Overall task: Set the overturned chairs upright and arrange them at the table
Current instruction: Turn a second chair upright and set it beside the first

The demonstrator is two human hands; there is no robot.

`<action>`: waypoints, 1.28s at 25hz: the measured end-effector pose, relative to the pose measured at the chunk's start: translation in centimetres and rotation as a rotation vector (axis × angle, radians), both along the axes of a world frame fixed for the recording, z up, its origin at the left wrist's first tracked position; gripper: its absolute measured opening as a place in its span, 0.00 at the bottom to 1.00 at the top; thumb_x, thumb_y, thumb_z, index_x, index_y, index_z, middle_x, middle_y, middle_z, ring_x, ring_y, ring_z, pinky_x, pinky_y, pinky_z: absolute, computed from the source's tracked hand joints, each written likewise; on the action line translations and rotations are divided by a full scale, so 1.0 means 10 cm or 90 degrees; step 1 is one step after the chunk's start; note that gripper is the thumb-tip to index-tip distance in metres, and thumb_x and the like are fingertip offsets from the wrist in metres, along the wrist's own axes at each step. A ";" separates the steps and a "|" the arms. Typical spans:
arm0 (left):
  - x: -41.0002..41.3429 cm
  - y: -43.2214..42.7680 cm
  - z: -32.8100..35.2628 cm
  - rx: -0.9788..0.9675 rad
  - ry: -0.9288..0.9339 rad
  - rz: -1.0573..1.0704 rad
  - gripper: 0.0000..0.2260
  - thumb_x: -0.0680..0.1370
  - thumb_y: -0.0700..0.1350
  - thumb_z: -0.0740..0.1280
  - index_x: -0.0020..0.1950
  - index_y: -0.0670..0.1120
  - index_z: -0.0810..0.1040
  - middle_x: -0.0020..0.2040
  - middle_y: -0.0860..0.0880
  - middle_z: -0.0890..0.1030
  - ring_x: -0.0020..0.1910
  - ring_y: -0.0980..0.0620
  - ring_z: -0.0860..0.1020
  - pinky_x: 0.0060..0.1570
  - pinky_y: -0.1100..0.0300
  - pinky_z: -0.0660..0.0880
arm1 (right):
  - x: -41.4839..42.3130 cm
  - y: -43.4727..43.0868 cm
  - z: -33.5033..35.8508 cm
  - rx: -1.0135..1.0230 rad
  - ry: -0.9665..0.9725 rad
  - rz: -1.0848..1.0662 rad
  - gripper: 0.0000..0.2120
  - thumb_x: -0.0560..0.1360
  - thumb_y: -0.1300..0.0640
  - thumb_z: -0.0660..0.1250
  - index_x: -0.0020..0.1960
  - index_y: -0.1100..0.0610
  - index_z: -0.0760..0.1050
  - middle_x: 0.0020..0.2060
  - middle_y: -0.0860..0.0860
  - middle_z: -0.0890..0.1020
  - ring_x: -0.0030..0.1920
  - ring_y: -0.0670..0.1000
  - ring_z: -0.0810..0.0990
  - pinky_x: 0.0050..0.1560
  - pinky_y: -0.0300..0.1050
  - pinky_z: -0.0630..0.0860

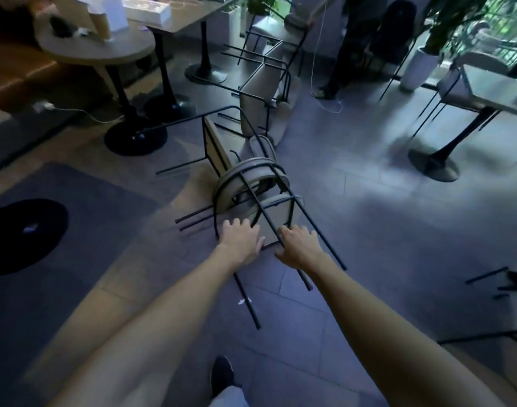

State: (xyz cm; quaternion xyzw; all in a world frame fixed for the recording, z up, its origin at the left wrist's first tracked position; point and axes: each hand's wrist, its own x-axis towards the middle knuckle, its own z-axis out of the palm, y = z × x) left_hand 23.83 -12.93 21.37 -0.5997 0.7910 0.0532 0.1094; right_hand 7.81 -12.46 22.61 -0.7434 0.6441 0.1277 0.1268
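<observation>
- The floor (354,218) of a café room spreads grey and tiled, with a round table (104,51) at the far left and a second table (498,92) at the far right, each on a black pedestal foot.
- Three overturned chairs run in a loose line from the middle of the floor toward the far wall; the farthest chair (269,66) and the middle chair (222,148) lie beyond reach, tangled leg against seat.
- The nearest chair (276,210) lies on its side straight ahead of the person, its curved back (245,177) on the far side and its thin black legs (251,304) pointing near, toward the person's feet. Its long axis therefore runs near-to-far, almost in line with the two forearms.
- The left hand (241,239) rests palm down on the near-left edge of the frame, fingers spread and loosely curled; whether it grips the rod cannot be told.
- The right hand (300,245) sits just beside it on the near-right, fingers bent over a leg rod, apparently touching but not clearly clenched.
- Both hands are about equally near; the seat lies between them, so the lift probably wants to rotate the legs down and toward the person.
- Another fallen chair's legs (486,277) show at the right edge.
</observation>
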 end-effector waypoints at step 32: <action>-0.41 -3.26 -1.04 0.164 0.080 0.217 0.20 0.83 0.59 0.52 0.65 0.48 0.74 0.64 0.43 0.77 0.63 0.39 0.74 0.59 0.45 0.69 | -0.85 -3.76 -0.65 0.126 0.045 0.126 0.24 0.76 0.46 0.64 0.69 0.54 0.68 0.63 0.57 0.76 0.63 0.61 0.73 0.63 0.59 0.68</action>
